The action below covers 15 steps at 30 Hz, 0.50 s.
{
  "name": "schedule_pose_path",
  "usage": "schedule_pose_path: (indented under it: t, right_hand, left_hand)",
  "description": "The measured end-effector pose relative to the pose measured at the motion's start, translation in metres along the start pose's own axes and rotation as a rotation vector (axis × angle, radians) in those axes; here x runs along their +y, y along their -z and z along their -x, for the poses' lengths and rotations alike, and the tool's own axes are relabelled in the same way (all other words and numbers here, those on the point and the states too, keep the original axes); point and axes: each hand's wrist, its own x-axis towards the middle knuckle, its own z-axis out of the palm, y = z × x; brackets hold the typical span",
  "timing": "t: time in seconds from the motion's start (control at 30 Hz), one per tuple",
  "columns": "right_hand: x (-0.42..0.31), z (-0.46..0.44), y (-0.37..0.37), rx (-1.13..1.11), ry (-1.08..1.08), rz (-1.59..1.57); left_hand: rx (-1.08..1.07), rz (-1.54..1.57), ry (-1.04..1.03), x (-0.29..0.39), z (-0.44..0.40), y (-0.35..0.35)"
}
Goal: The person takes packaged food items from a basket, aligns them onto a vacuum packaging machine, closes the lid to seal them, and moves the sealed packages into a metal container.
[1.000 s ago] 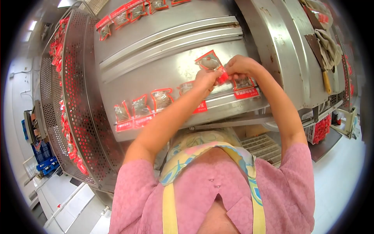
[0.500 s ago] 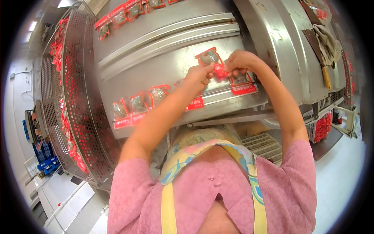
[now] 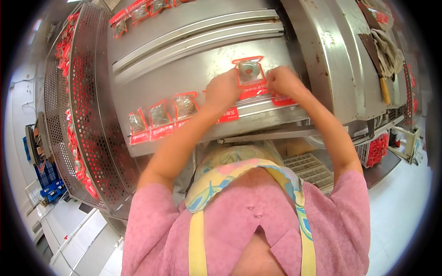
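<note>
Between my hands, a clear food pouch point(image 3: 250, 72) with red edges and a red printed end lies spread on the steel surface point(image 3: 179, 71). A rounded greyish piece shows inside it. My left hand point(image 3: 224, 89) is closed at the pouch's left edge, its fingertips partly hidden. On the other side, my right hand point(image 3: 283, 83) pinches near the lower right corner. Another pouch point(image 3: 283, 100) sits partly under my right hand. Left of my left forearm, similar pouches point(image 3: 159, 115) stand in a row, red ends along the front bar.
Behind the work area runs a metal sealing bar point(image 3: 198, 43), with more pouches point(image 3: 140, 14) beyond it. A perforated metal bin point(image 3: 94, 106) holding red packs stands at left. To the right are a steel cover point(image 3: 322, 50), a cloth glove point(image 3: 387, 53) and a crate of red packs point(image 3: 380, 149).
The pouch's red end, bunched between my fingers before, now lies flattened out. My hands have moved apart, the left one leftward, and the pouch sits straighter toward the front bar.
</note>
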Motion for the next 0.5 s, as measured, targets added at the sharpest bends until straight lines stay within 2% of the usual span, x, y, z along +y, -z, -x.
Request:
schedule_pose_path:
  t: [0.1,0.3,0.4,0.5]
  right_hand:
    - [0.005,0.005,-0.014,0.194,0.131,0.316]
    - [0.005,0.002,-0.025,0.243,0.095,0.501]
    - [-0.011,0.007,-0.011,0.013,-0.036,0.424]
    - [-0.014,0.0,-0.004,-0.105,-0.195,0.226]
  left_hand:
    - [0.051,-0.156,-0.028,-0.003,0.008,-0.011]
    - [0.007,-0.223,0.035,-0.006,0.003,-0.023]
    - [-0.006,-0.269,0.045,-0.009,-0.005,-0.025]
    - [-0.068,-0.263,0.044,-0.008,-0.005,-0.021]
